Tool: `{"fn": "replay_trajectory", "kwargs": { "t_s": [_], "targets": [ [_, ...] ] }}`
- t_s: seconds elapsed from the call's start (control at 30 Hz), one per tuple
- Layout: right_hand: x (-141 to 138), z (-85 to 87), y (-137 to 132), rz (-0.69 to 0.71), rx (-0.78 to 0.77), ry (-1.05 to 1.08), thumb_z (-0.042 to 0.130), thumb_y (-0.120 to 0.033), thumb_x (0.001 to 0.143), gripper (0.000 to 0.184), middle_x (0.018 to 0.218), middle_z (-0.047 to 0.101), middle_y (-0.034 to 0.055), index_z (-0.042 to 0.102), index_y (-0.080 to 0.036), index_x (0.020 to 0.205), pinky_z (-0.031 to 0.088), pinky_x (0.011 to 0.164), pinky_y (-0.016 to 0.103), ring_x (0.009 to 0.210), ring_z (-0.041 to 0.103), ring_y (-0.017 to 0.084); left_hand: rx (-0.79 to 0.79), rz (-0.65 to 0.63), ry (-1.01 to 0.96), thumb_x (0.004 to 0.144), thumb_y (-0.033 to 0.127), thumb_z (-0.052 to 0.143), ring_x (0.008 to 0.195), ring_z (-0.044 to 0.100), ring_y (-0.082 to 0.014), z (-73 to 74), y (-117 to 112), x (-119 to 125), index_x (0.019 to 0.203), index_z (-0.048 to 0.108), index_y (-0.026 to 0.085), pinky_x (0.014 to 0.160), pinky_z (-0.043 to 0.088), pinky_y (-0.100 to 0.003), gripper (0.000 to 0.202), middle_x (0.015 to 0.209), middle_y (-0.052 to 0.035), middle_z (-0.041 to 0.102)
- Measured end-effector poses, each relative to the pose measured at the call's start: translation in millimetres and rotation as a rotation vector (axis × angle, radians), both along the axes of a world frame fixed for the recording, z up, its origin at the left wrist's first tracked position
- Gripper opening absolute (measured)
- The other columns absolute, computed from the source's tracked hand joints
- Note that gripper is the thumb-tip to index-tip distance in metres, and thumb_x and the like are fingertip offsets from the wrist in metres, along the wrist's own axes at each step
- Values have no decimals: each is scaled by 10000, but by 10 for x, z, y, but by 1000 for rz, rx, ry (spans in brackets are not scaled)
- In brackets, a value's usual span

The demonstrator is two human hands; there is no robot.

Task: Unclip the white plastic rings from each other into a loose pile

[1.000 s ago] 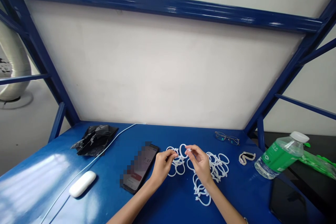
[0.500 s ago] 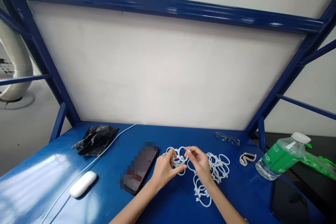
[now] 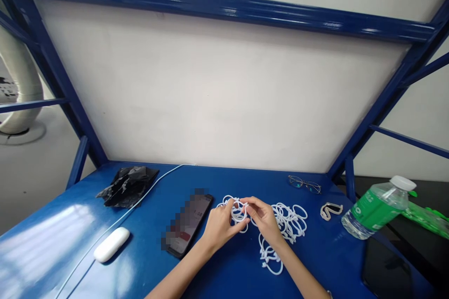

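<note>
A white ring [image 3: 239, 211] with a small knob-like closure is held between my two hands above the blue table [image 3: 224, 271]. My left hand [image 3: 220, 224] pinches its left side between bent fingers and thumb. On its right edge close the thumb and fingertips of my right hand [image 3: 262, 217]. Behind the fingers lie more white rings, partly covered by my left hand. To the right, a loose pile of white rings [image 3: 289, 222] spreads over the table, with several trailing toward the front beside my right wrist.
Left of my hands lie a phone [image 3: 191, 224], a white mouse [image 3: 111, 245], a pale cable [image 3: 150, 191] and a crumpled black bag [image 3: 128, 187]. On the right are eyeglasses [image 3: 304, 184], a watch-like band [image 3: 330, 211], a green-labelled bottle [image 3: 377, 208] and a dark flat device [image 3: 386, 268].
My right hand has shifted slightly left, closer to my left hand. The held ring has moved a little left and down and now faces me more roundly.
</note>
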State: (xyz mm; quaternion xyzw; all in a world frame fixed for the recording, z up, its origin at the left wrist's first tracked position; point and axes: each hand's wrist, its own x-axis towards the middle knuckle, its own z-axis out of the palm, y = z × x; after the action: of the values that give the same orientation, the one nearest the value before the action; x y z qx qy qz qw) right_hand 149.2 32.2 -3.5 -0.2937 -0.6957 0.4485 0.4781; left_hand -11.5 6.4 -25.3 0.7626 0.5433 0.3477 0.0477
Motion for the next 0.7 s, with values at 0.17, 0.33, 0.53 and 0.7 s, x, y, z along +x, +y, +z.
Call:
{"fn": "replay_trajectory", "kwargs": {
  "t_s": [0.17, 0.33, 0.53, 0.7],
  "targets": [
    [3, -28, -10, -151, 106, -86, 575, -374, 888, 201, 864, 670, 47, 677, -216, 960, 510, 742, 283, 793, 643, 187, -40, -33, -39, 876, 532, 494, 460, 577, -164, 25, -7, -12, 964, 498, 182, 450, 299, -227, 360, 519, 42, 570],
    [9, -8, -21, -180, 174, -122, 563, -355, 900, 178, 832, 667, 35, 665, -209, 894, 496, 717, 270, 767, 637, 176, -63, -58, -89, 872, 523, 510, 475, 576, -157, 34, -3, -10, 1067, 490, 190, 464, 307, -218, 387, 527, 55, 559],
    [18, -26, -24, -192, 166, -108, 556, -341, 910, 157, 864, 663, 38, 643, -213, 883, 499, 742, 270, 829, 641, 183, -101, -73, -175, 864, 535, 520, 475, 559, -139, 49, -2, -22, 1088, 494, 207, 467, 303, -208, 398, 533, 65, 541],
    [9, -60, -24, -177, 148, -93, 547, -339, 916, 150, 866, 647, 36, 616, -214, 868, 499, 757, 270, 850, 637, 181, -111, -94, -199, 872, 525, 510, 468, 544, -133, 24, 7, -21, 1105, 499, 203, 465, 296, -207, 398, 537, 59, 546]
  ]
}}
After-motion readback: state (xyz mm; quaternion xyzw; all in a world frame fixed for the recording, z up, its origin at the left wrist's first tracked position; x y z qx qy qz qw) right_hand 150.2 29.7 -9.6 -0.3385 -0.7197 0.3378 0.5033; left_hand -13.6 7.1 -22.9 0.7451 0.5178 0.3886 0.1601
